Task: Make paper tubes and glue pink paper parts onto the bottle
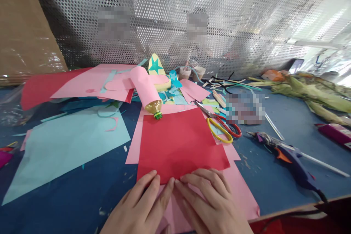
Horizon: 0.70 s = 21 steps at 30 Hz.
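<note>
A sheet of red paper lies on top of larger pink paper in front of me. My left hand rests its outstretched fingertips on the red sheet's near edge, left of the middle. Beside it, my right hand lies with its fingers extended along the same edge, the two hands almost touching. Neither hand appears to grip the paper. Just beyond the red sheet's far edge is a bottle wrapped in pink paper, its green cap toward me. Scissors with red and yellow handles lie at the right edge.
Light blue paper covers the left side. A dark blue glue gun lies at right, near a clear stick. Paper scraps, small cups and corn husks line the back, before a perforated metal wall.
</note>
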Motion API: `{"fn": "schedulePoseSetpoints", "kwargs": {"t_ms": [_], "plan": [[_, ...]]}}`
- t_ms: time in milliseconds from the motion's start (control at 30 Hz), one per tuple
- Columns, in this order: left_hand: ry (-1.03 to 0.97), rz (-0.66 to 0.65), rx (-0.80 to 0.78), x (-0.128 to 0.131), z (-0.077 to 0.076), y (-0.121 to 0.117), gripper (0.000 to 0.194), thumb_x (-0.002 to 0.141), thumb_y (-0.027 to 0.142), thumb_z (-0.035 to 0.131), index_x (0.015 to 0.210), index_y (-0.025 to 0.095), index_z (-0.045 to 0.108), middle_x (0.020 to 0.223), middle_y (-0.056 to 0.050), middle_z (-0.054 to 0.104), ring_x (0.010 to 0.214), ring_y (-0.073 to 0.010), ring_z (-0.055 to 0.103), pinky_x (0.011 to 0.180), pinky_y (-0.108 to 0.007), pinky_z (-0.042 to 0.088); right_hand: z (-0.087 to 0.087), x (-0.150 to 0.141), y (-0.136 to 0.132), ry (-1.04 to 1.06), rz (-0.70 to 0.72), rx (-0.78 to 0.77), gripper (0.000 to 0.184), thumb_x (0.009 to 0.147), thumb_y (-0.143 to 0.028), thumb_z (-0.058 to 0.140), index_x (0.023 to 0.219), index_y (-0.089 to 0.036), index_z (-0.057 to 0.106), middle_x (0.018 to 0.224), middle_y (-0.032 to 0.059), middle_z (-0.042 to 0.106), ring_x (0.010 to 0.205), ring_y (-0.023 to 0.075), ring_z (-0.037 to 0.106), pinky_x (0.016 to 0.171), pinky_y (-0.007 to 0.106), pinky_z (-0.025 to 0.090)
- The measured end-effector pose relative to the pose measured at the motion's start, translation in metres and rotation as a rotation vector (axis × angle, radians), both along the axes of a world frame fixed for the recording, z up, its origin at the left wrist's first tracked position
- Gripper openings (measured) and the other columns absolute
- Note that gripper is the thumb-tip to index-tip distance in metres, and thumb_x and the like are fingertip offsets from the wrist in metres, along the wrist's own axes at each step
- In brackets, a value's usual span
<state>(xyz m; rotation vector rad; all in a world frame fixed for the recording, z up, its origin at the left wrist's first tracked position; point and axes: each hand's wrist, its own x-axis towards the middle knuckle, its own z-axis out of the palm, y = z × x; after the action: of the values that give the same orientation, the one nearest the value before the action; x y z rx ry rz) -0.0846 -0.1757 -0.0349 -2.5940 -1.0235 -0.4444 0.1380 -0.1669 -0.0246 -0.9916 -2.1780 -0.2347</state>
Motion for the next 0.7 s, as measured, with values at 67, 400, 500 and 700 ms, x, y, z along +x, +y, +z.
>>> {"fn": "schedulePoseSetpoints", "kwargs": {"t_ms": [67,400,500,700], "plan": [[-0.015,0.01,-0.012,0.001,0.0,-0.001,0.048,0.086,0.034,0.053,0.132,0.021,0.058,0.119,-0.005,0.069,0.109,-0.022,0.062,0.084,-0.027,0.057,0.0,0.0,0.0,-0.005,0.002,-0.002,0.017,0.095,-0.024,0.056,0.102,-0.02,0.071,0.09,-0.0005,0.075,0.086,0.0143,0.063,0.081,0.027,0.05],[0.001,-0.005,-0.006,0.001,0.004,0.001,0.049,0.086,0.033,0.051,0.132,0.02,0.057,0.118,-0.006,0.069,0.108,-0.0221,0.063,0.083,-0.027,0.057,-0.001,-0.001,0.001,-0.03,-0.033,-0.01,0.02,0.096,-0.024,0.052,0.1,-0.022,0.072,0.086,-0.0017,0.075,0.082,0.0156,0.063,0.079,0.03,0.046],[-0.019,0.022,-0.029,0.001,0.002,0.0,0.048,0.085,0.032,0.051,0.131,0.021,0.058,0.119,-0.005,0.069,0.109,-0.0223,0.063,0.084,-0.028,0.057,0.002,0.003,0.0,-0.052,-0.046,-0.03,0.02,0.094,-0.024,0.053,0.101,-0.023,0.072,0.085,-0.0004,0.075,0.081,0.0165,0.063,0.077,0.031,0.045],[-0.07,0.05,-0.041,0.003,0.0,-0.004,0.045,0.085,0.025,0.05,0.129,0.021,0.06,0.12,-0.006,0.068,0.113,-0.024,0.061,0.087,-0.031,0.056,0.0,0.017,-0.004,-0.013,-0.107,-0.09,0.018,0.091,-0.026,0.055,0.101,-0.025,0.071,0.088,-0.0005,0.074,0.083,0.017,0.062,0.077,0.03,0.042]]}}
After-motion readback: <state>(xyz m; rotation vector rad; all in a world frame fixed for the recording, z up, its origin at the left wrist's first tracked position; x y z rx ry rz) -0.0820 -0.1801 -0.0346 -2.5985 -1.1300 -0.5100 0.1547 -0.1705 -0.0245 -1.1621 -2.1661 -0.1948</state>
